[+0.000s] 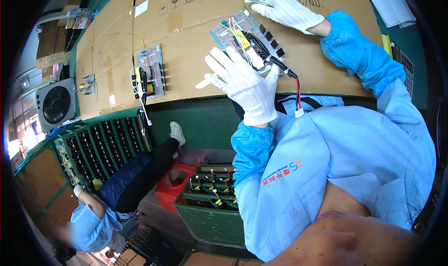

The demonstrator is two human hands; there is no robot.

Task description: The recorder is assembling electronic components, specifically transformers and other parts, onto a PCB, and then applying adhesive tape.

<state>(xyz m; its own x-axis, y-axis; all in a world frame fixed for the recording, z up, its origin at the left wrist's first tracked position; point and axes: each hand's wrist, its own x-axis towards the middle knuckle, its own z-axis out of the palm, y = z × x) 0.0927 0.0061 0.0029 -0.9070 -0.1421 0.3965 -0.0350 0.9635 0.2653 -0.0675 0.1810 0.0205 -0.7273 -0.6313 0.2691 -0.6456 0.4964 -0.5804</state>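
Two white-gloved hands over the work surface. L hand [249, 91]: palm down, fingers spread wide, thumb side by a black cable bundle [264, 48]; can't tell if touching. R hand [284, 9]: closed around a slim metal tool [255, 1], tip pointing L.

Surface = flattened cardboard [186, 77] w/ tape and printed marks, on a green bench. Room: workshop, gray fan [56, 105] at far L, green rack [105, 147] below it, red stool [175, 186] and green crate [210, 224] nr the person's L side, seated co-worker in blue [91, 224] at lower L.

Main circuit board [224, 32] lies on cardboard just beyond L fingertips, below-L of R hand, approx. between the two. 2nd board [156, 70] well L of it; small board [87, 85] farther L.

Front cardboard edge runs just below L hand; white connector [299, 112] hangs past it on red/black leads, also wires off 2nd board. Plain cardboard between main & 2nd boards, plus a strip R of main board up to R sleeve [357, 49]. Calculator [405, 70] past R edge.
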